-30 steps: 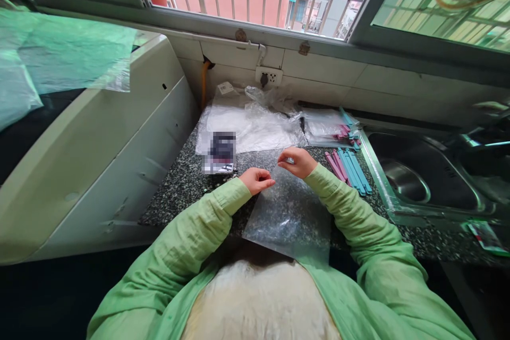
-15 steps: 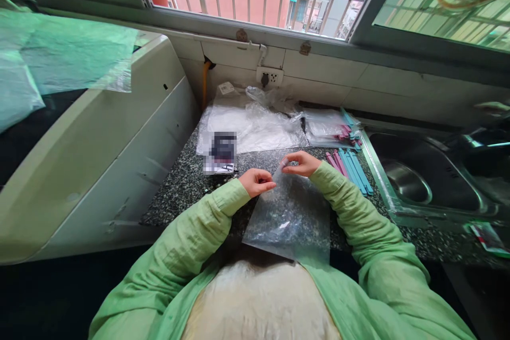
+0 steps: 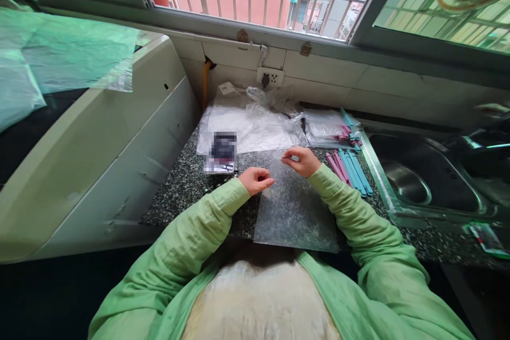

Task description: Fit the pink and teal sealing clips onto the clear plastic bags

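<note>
Counter: speckled granite countertop (image 3: 183,186), steel sink (image 3: 422,180) at 3 o'clock.
Bag: clear plastic bag (image 3: 295,212) at centre; thin, limp, slippery, best held by its top edge.
Right hand (image 3: 299,160): pinching the bag's top edge at 12 o'clock.
Left hand (image 3: 257,179): fingertips pinched on the bag's left corner.
Sticks: pink and blue sealing sticks (image 3: 348,167), 2 o'clock.

A speckled granite counter (image 3: 187,186) carries a heap of clear plastic wrappings (image 3: 255,125) along its back edge, beside a small dark packet (image 3: 221,153). Pink and blue sticks (image 3: 348,169) lie at its right edge, just beside a steel sink (image 3: 422,180). A white appliance (image 3: 99,138) stands at the left edge.
</note>
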The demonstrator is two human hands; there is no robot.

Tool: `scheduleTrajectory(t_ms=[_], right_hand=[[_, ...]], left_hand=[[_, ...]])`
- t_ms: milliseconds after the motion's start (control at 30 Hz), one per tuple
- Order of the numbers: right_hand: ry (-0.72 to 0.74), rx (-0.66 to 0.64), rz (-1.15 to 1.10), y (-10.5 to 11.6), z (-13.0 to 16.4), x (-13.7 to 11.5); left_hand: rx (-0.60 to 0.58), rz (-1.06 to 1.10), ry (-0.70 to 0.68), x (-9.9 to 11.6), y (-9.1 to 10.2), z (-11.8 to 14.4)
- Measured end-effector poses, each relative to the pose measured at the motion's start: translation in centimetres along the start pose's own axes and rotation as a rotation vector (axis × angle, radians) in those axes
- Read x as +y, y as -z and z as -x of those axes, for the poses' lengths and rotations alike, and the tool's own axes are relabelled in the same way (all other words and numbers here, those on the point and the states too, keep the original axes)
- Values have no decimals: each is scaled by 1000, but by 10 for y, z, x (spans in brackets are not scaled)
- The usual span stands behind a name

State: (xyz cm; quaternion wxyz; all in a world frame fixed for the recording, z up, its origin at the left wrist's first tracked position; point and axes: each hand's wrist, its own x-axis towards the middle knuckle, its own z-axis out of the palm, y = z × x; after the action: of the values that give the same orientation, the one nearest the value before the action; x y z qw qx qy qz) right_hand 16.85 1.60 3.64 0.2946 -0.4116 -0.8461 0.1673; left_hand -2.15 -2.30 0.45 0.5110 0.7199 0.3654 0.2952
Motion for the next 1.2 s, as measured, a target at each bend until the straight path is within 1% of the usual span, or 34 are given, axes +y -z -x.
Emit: scheduleTrajectory(t_ms=[133,200,467,567,833,933,1133,1200], right_hand=[[51,-40,-1,0,1,-1],[62,-60,-1,-1,1,-1],[106,-129,-4,-5,3,-10],[98,-120,5,-6,3,-11],[70,-104,6,-6,2,-13],[45,-121,-40,-2,1,-11],[-19,-209,-92,7,1,-4],[-27,-197,-82,7,1,-3]], left_hand=[[-37,15,27,1,1,1],[-30,19,39,1,2,1],[137,62,59,-1,4,-2],[145,87,45,1,4,-2],[122,84,40,-1,2,-2],[145,88,41,1,3,-2],[185,114,64,4,6,-1],[188,109,65,3,6,-1]])
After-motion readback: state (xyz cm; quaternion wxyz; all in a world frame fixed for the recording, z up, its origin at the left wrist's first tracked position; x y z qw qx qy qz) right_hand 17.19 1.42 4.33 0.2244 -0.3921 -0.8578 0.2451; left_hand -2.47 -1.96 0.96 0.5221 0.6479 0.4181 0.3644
